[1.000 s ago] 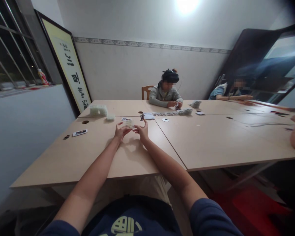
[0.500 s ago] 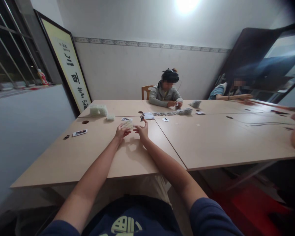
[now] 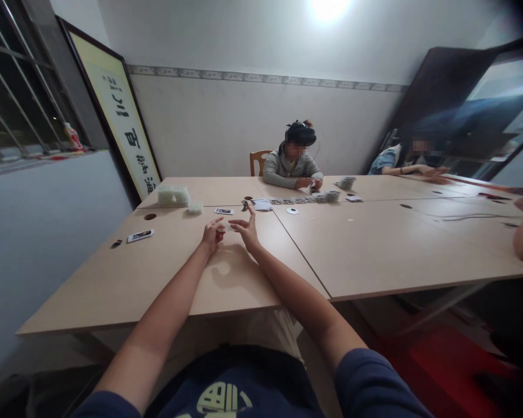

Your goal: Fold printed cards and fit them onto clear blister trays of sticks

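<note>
Above the table, my left hand (image 3: 212, 233) holds a small pale translucent piece (image 3: 226, 227) between thumb and fingers. My right hand (image 3: 247, 229) pinches the right end of that same piece, with a finger raised near a small dark item (image 3: 244, 205). Just beyond my hands lies a white card with a dark print (image 3: 224, 211). A stack of pale green translucent pieces (image 3: 173, 196) stands at the back left, and a smaller stack (image 3: 195, 208) is beside it.
The wooden table (image 3: 157, 290) holds a white-framed item (image 3: 140, 235), a small dark piece (image 3: 116, 244), white papers (image 3: 262, 204) and a round white disc (image 3: 292, 211). Across it sits a person in grey (image 3: 292, 168) near small packets (image 3: 329, 197). Another person's arm is at the right edge.
My hands have come closer together, and the pale piece looks narrower between them. My right hand has shifted slightly left.
</note>
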Demonstrator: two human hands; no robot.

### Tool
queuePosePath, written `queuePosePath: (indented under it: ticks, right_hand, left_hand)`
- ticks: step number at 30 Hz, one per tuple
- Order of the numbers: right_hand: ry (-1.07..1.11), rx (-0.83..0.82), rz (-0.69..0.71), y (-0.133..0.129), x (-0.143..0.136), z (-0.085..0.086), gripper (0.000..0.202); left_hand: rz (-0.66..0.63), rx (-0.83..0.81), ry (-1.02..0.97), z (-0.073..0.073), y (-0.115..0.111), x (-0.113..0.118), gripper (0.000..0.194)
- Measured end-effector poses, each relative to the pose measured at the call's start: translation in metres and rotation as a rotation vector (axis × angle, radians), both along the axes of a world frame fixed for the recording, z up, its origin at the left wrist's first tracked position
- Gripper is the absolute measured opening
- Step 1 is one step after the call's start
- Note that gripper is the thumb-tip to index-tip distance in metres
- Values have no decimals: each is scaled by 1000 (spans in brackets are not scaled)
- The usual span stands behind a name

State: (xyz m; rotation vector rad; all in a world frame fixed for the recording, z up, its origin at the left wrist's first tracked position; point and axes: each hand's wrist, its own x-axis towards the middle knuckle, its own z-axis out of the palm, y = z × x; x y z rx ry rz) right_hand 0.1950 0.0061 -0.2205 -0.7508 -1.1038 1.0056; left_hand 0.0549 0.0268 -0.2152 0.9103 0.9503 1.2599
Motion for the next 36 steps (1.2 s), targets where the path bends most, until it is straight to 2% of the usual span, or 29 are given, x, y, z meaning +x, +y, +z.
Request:
queuePosePath:
  ticks: [5, 8, 15, 20, 27, 32, 36]
  right_hand:
    - [-5, 6, 128, 0, -4, -2, 103]
    - [2, 5, 159, 2, -3, -3, 104]
    - [79, -37, 100, 5, 2, -4, 93]
    - [131, -128, 80, 6, 3, -5, 88]
    - [166, -245, 97, 10, 4, -3, 69]
    - [147, -252, 120, 8, 4, -1, 77]
    - [141, -266, 139, 3, 2, -2, 86]
  left_hand:
    - [0, -8, -64, -1, 1, -1, 37]
    - [-25, -22, -74, 0, 3, -1, 36]
    - [-34, 2, 10, -4, 4, -1, 36]
    - [39, 32, 107, -6, 6, -1, 35]
    - [107, 56, 167, -9, 9, -2, 36]
    - [115, 90, 182, -9, 6, -4, 36]
    - [58, 134, 220, -7, 0, -3, 34]
